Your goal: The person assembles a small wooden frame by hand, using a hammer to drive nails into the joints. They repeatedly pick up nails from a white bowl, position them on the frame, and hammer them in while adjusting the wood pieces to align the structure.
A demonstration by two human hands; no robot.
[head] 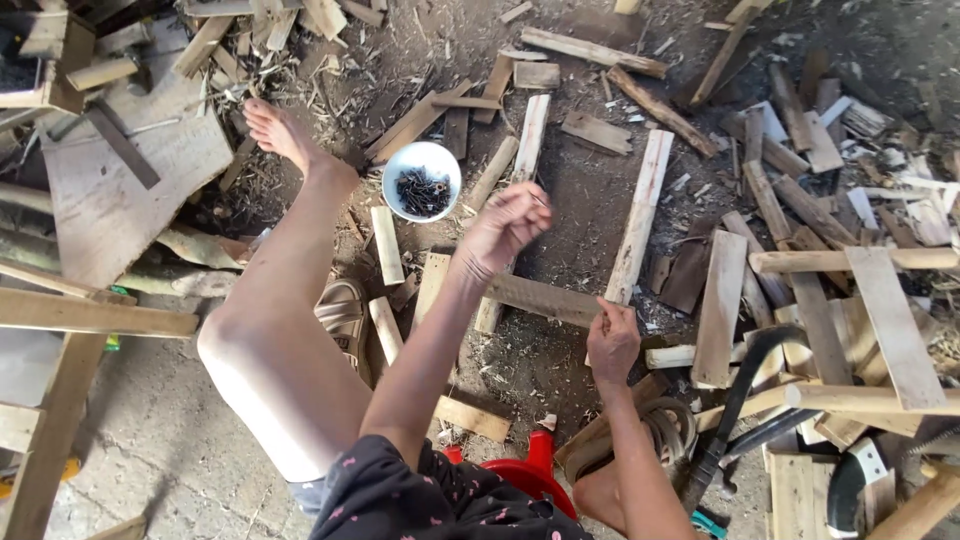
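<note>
Nail (pixel 541 199) sits pinched in the left hand (pixel 505 225), fresh from the white bowl (pixel 421 180); right hand (pixel 612 340) grips the plank (pixel 545 299), steadying it.

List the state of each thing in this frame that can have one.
Left hand: raised, fingers pinched on a small nail.
Right hand: gripping the end of the slat.
Slat: lying across other wood, one end held.
Bowl: upright on the ground, holding dark nails.
Sandal: off the foot, lying on the ground.
</note>
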